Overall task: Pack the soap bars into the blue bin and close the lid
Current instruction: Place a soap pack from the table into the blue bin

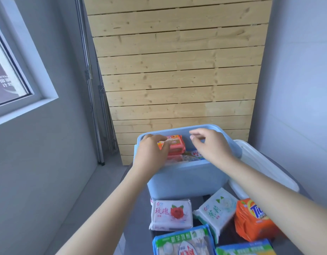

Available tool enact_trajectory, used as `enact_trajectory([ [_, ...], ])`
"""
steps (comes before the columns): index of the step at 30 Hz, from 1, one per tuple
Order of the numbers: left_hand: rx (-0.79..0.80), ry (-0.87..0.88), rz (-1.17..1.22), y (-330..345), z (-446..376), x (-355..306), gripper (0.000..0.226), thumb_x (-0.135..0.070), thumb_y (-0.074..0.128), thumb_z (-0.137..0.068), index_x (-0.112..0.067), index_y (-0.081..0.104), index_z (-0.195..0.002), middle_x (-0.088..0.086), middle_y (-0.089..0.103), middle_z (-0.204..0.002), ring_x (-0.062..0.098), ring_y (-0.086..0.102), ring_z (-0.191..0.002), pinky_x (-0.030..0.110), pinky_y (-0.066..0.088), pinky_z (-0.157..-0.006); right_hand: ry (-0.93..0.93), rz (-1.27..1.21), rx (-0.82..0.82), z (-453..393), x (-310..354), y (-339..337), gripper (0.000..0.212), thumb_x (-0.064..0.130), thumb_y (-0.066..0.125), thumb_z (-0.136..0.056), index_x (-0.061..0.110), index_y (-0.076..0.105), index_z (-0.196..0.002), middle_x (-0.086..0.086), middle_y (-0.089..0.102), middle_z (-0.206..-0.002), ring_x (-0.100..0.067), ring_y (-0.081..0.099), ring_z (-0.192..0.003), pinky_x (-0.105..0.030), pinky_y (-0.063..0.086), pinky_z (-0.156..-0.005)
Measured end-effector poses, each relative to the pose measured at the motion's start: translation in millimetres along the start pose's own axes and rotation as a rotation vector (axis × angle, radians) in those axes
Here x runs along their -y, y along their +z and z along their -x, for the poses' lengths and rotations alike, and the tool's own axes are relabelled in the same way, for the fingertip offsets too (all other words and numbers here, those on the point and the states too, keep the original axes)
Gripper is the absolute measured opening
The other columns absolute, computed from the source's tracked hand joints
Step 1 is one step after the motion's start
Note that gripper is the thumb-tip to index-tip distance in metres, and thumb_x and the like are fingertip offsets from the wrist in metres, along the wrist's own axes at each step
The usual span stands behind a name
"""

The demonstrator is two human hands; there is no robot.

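The blue bin (188, 179) stands open on a dark table, with wrapped soap bars inside. My left hand (151, 151) reaches over the bin's left rim and grips a pink-orange soap bar (176, 144) on top of the others. My right hand (208, 144) hovers over the bin's right side with its fingers loosely bent, holding nothing. In front of the bin lie a white rose soap bar (171, 214), a white-green soap bar (215, 208), an orange soap bar (253, 219) and a blue-green pack (184, 242). The white lid (265, 166) lies to the right of the bin.
Another blue-green pack (245, 248) sits at the bottom edge. A wooden slat wall (177, 70) rises behind the table. A window (10, 78) is on the left, and metal poles (96, 107) lean in the corner.
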State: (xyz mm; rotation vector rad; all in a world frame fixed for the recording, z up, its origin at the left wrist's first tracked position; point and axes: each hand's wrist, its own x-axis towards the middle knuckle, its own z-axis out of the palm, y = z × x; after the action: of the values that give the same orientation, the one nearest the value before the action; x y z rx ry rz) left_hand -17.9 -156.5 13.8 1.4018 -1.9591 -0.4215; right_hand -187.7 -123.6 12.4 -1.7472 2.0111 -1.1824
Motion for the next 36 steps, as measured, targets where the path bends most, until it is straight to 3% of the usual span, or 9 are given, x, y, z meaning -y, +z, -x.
enact_trajectory([
  [2, -0.046, 0.051, 0.058, 0, 18, -9, 0.025, -0.029, 0.055, -0.092, -0.016, 0.070, -0.108, 0.003, 0.064, -0.110, 0.018, 0.057, -0.108, 0.027, 0.044, -0.089, -0.111, 0.013, -0.058, 23, -1, -8, 0.025, 0.020, 0.056, -0.089, 0.020, 0.068, -0.111, 0.006, 0.072, -0.100, 0.000, 0.050, -0.071, -0.009, 0.036, -0.065],
  [4, -0.059, 0.069, 0.116, 0, 40, -17, 0.020, -0.025, 0.056, -0.091, -0.015, 0.072, -0.097, 0.002, 0.067, -0.096, 0.018, 0.060, -0.094, 0.028, 0.046, -0.081, -0.143, 0.001, -0.065, 50, -4, -13, 0.021, 0.017, 0.058, -0.087, 0.021, 0.071, -0.104, 0.008, 0.072, -0.091, -0.004, 0.053, -0.081, -0.006, 0.035, -0.068],
  [10, -0.013, -0.041, 0.239, 8, 94, -17, 0.018, -0.027, 0.056, -0.091, -0.017, 0.071, -0.091, -0.010, 0.067, -0.088, 0.000, 0.056, -0.074, 0.000, 0.038, -0.061, -0.091, -0.084, 0.043, 110, -18, -15, 0.016, 0.015, 0.062, -0.086, 0.021, 0.073, -0.095, 0.021, 0.063, -0.077, 0.015, 0.056, -0.068, -0.001, 0.038, -0.063],
  [16, 0.269, -0.175, 0.070, 29, 129, 8, 0.020, -0.036, 0.055, -0.088, -0.024, 0.070, -0.095, -0.010, 0.068, -0.094, 0.006, 0.062, -0.081, 0.024, 0.052, -0.075, 0.073, 0.109, 0.398, 136, -45, -6, 0.014, 0.030, 0.063, -0.084, 0.025, 0.074, -0.091, 0.015, 0.068, -0.075, 0.003, 0.059, -0.069, -0.018, 0.048, -0.069],
  [19, 0.407, -0.212, -0.106, 27, 140, 20, 0.026, -0.043, 0.056, -0.086, -0.026, 0.068, -0.101, -0.005, 0.058, -0.102, 0.013, 0.058, -0.088, 0.025, 0.046, -0.068, 0.084, 0.200, 0.531, 147, -48, 1, 0.021, 0.034, 0.062, -0.085, 0.020, 0.074, -0.092, 0.007, 0.074, -0.083, -0.003, 0.065, -0.074, -0.025, 0.053, -0.071],
  [22, 0.499, -0.253, -0.169, 22, 146, 30, 0.028, -0.046, 0.058, -0.084, -0.029, 0.063, -0.106, -0.002, 0.055, -0.108, 0.018, 0.057, -0.099, 0.027, 0.045, -0.074, 0.107, 0.241, 0.552, 152, -47, 3, 0.024, 0.036, 0.061, -0.085, 0.020, 0.072, -0.098, 0.006, 0.071, -0.079, -0.005, 0.063, -0.070, -0.025, 0.050, -0.066],
  [29, 0.570, -0.313, -0.213, 12, 157, 46, 0.040, -0.047, 0.061, -0.083, -0.022, 0.048, -0.111, -0.002, 0.056, -0.109, 0.018, 0.057, -0.077, 0.027, 0.047, -0.066, 0.159, 0.329, 0.615, 161, -43, 7, 0.044, 0.044, 0.059, -0.085, 0.021, 0.061, -0.122, -0.003, 0.073, -0.105, -0.016, 0.067, -0.096, -0.033, 0.053, -0.084],
  [32, 0.660, -0.414, -0.090, 9, 161, 48, 0.037, -0.038, 0.063, -0.085, -0.019, 0.046, -0.112, -0.006, 0.055, -0.097, 0.024, 0.071, -0.076, 0.037, 0.060, -0.068, 0.203, 0.248, 0.635, 162, -41, 12, 0.046, 0.042, 0.060, -0.085, 0.019, 0.057, -0.124, -0.005, 0.075, -0.100, -0.016, 0.069, -0.091, -0.036, 0.053, -0.085],
  [36, 0.591, -0.468, 0.030, 6, 163, 57, 0.035, -0.029, 0.070, -0.081, -0.019, 0.051, -0.109, 0.000, 0.061, -0.098, 0.018, 0.071, -0.068, 0.030, 0.058, -0.060, 0.212, 0.129, 0.568, 165, -37, 18, 0.046, 0.032, 0.062, -0.085, 0.018, 0.056, -0.128, 0.000, 0.075, -0.103, -0.010, 0.067, -0.095, -0.029, 0.050, -0.087],
])
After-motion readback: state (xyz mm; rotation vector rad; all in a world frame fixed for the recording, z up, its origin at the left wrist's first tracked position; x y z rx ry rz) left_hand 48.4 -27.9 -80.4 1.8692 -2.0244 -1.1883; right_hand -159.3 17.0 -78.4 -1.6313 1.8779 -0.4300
